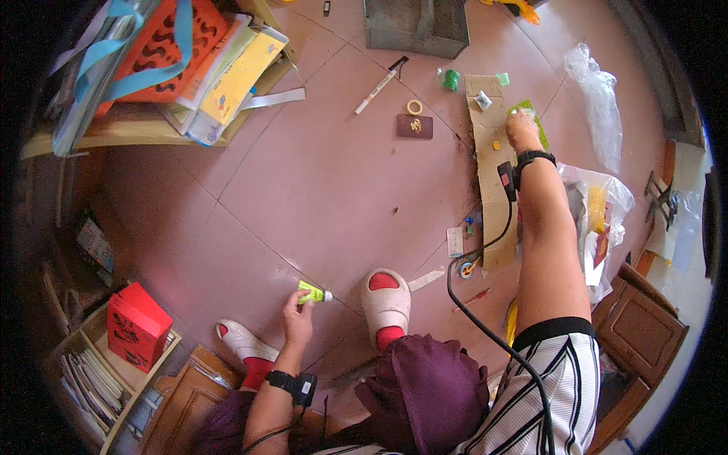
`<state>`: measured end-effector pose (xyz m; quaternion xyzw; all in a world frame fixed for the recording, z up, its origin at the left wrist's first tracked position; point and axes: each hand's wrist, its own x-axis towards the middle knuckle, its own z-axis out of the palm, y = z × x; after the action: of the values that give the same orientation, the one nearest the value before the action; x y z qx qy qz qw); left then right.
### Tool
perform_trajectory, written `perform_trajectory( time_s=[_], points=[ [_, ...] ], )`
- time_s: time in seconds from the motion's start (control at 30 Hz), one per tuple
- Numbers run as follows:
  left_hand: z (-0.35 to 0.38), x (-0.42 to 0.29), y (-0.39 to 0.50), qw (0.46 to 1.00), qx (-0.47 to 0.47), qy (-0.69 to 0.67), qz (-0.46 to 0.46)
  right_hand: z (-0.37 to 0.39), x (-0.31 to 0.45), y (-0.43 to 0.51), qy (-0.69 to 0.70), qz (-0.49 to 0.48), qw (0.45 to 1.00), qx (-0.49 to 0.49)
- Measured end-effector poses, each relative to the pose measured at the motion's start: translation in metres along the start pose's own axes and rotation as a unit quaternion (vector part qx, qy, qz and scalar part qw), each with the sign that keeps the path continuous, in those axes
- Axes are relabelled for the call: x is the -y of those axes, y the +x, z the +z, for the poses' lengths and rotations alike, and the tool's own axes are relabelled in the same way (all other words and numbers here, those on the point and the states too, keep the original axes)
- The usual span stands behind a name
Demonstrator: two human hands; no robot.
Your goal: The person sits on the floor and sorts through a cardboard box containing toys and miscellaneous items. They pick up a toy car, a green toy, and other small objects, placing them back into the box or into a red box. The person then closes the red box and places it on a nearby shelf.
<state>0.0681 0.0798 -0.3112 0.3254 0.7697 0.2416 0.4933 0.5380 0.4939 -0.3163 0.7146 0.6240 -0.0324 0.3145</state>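
Near the lower middle, my left hand (299,310) holds a yellow-green shuttlecock-like item (310,292) with a white rounded end, just above the tiled floor. My right hand (522,129) reaches far out at the upper right, its fingers closed down over a green item (536,123) with something whitish at the fingertips; the exact hold is hidden. Beside that hand lies a long flattened cardboard strip (491,182) bearing a small white packet (483,100) and a small yellow disc (496,145). Left of the strip are a green spool (451,80), a tape ring (414,107) and a dark red card (414,127).
A white marker (375,92) lies near a grey metal dustpan-like piece (418,28). Clear plastic bags (603,108) are at right. A wooden shelf (142,136) with papers stands upper left; a red paper bag (138,330) stands lower left. A black cable (483,321) crosses by my right arm.
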Motion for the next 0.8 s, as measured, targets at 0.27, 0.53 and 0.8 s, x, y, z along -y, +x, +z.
perform_trajectory(
  time_s=[0.27,0.53,0.8],
  points=[
    [0.002,-0.053,0.05,0.976,-0.071,-0.205,0.03,0.007,-0.01,-0.099,0.25,-0.086,0.889,-0.374],
    [0.043,-0.09,0.044,0.968,-0.003,-0.236,0.08,0.018,0.004,-0.091,0.163,-0.033,0.942,-0.292],
    [0.019,-0.043,0.029,0.982,-0.031,-0.186,0.015,-0.029,0.001,-0.004,0.123,-0.03,0.982,-0.142]
  ],
)
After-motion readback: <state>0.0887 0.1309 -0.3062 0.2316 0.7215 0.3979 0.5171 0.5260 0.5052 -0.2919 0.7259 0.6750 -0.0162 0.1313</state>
